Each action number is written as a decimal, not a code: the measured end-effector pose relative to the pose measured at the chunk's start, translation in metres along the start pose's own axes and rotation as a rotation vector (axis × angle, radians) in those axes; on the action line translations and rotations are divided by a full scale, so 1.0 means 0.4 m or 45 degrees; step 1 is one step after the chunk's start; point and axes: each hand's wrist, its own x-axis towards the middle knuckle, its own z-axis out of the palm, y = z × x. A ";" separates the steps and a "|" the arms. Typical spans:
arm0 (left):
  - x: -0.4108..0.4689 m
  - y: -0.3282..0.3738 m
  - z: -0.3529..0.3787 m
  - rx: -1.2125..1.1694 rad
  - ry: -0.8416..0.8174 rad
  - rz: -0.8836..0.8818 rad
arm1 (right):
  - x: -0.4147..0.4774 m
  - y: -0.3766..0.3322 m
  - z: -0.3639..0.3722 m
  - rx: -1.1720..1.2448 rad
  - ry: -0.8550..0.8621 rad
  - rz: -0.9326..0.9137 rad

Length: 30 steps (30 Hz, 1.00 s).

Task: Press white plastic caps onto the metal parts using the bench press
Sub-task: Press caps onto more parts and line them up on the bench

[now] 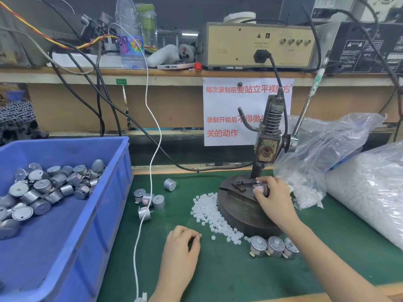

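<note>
A dark bench press [267,136] stands on a round base [242,216] on the green mat. My right hand [272,199] grips a small metal motor [259,188] seated on the base under the ram. A pile of white plastic caps [210,212] lies left of the base. My left hand [182,243] rests on the mat near the caps, fingers curled, and seems to pinch a small white cap at its fingertips. Three metal motors [273,246] lie in front of the base, and several more [148,200] lie left of the cap pile.
A blue bin [72,225] with several metal motors stands at the left. Plastic bags of white caps [368,188] lie at the right. A white cable [150,171] hangs down across the mat. The press lever [309,101] slants up to the right.
</note>
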 end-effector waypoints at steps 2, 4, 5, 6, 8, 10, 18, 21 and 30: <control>0.001 -0.001 0.001 0.007 -0.001 0.008 | 0.002 0.004 -0.004 -0.004 -0.007 0.010; 0.001 -0.002 0.002 0.009 0.000 0.007 | 0.003 0.009 -0.010 -0.006 -0.006 0.018; 0.001 -0.002 0.002 0.008 0.001 0.004 | 0.004 0.012 -0.012 -0.010 -0.005 0.021; 0.001 -0.002 0.002 0.007 0.002 0.001 | 0.005 0.015 -0.013 -0.018 -0.006 0.023; 0.001 -0.002 0.002 0.012 0.002 -0.004 | 0.008 0.020 -0.008 -0.038 -0.004 0.023; 0.002 -0.002 0.002 0.014 -0.003 -0.001 | 0.015 0.023 -0.002 -0.045 0.001 0.029; -0.001 0.004 -0.003 -0.009 -0.024 -0.008 | 0.020 0.021 0.030 -0.065 0.174 0.058; 0.000 0.002 -0.001 0.000 -0.015 -0.012 | 0.023 0.019 0.028 -0.029 0.135 0.050; -0.013 0.020 0.013 0.562 -0.074 0.297 | 0.123 -0.058 -0.165 0.774 0.475 0.195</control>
